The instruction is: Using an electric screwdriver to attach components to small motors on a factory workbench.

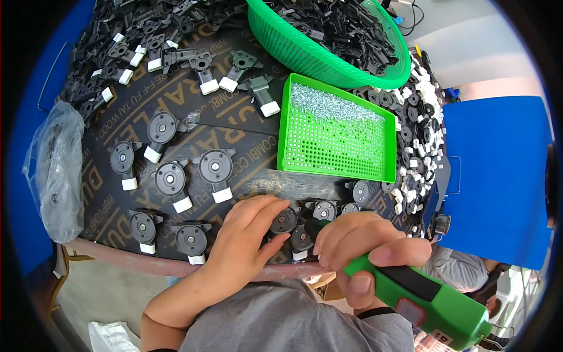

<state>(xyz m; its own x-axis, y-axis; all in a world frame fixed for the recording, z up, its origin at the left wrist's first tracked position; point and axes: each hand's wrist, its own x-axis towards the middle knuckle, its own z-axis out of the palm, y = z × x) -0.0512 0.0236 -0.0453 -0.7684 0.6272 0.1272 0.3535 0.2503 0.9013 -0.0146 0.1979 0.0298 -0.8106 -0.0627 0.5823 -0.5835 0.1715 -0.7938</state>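
My right hand (369,246) is wrapped round a green electric screwdriver (434,308) with a black lever. Its dark nose points left, over the black parts at the table's near edge. My left hand (246,229) grips a black plastic part with a round disc (285,220) between thumb and fingers, just left of the screwdriver's nose. The fingers hide some of that part. Close by lie a second disc part (301,239) with a white end, and another disc part (324,210). The screwdriver's bit is hidden.
Several more disc parts, such as one (216,167), lie to the left. A green perforated tray (334,155) with small screws stands beyond my hands. Behind it is a green basket (281,47) heaped with black parts. White pieces (410,176) pile up right; a plastic bag (56,176) lies left.
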